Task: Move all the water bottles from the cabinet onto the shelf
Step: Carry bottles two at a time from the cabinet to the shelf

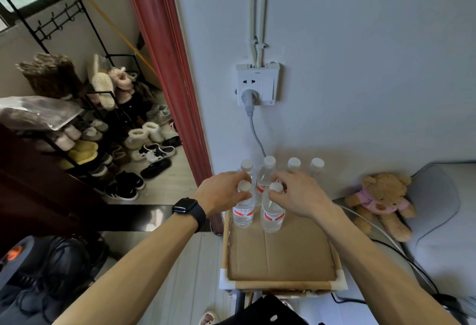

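Several clear water bottles with white caps and red-and-white labels stand on the cardboard-lined top of a small shelf against the wall. My left hand grips the neck of the front left bottle, which stands on the cardboard. My right hand grips the neck of the front right bottle beside it. Behind them a row of bottles lines the wall, among them one between my hands and two more to the right. The cabinet is out of view.
A wall socket with a grey plug and cable hangs above the bottles. A teddy bear lies on grey bedding at right. A red door frame and a shoe rack are at left. Dark gear with cables sits bottom left.
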Demonstrator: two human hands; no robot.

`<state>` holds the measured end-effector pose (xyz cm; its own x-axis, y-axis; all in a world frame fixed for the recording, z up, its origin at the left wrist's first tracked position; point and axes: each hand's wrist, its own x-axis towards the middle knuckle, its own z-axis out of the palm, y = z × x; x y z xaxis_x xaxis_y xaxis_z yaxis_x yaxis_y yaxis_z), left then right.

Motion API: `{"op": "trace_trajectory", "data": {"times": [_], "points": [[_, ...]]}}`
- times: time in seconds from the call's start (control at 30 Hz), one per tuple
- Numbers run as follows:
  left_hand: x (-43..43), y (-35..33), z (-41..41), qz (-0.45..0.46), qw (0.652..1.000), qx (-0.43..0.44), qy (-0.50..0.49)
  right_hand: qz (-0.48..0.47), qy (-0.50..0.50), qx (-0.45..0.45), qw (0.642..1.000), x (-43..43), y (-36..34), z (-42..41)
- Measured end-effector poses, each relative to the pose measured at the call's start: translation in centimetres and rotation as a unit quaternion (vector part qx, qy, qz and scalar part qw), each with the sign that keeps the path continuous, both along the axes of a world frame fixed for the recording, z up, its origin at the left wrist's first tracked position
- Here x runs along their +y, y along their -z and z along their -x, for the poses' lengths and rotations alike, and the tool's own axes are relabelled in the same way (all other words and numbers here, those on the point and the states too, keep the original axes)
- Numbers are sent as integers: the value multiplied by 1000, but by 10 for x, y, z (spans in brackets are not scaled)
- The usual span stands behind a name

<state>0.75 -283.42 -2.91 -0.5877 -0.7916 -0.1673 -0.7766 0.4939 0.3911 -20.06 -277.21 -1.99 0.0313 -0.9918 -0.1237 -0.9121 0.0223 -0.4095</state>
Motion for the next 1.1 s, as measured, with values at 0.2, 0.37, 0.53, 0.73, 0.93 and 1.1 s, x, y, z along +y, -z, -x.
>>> {"op": "trace_trajectory", "data": {"times": [0.2, 0.37, 0.53, 0.73, 0.93, 1.1], "points": [[-2, 4, -1, -13, 1000, 7, -8, 11, 41, 45, 998, 0, 6, 4], [-3, 5, -2, -29, 999, 13, -20, 32, 85, 101, 991, 0, 4, -1], [-2, 4, 1, -8, 1000, 1, -21, -16, 8, 75, 997, -5, -2, 4], [4, -1, 7, -26, 999, 1, -18, 16, 55, 26, 998, -7, 8, 0], [4, -3, 11, -20, 999, -12, -22, 71, 59, 36, 995, -3, 13, -4], [6, -6, 9, -17, 1000, -21, -14, 10, 22, -5, 1000, 5, 17, -5]]}}
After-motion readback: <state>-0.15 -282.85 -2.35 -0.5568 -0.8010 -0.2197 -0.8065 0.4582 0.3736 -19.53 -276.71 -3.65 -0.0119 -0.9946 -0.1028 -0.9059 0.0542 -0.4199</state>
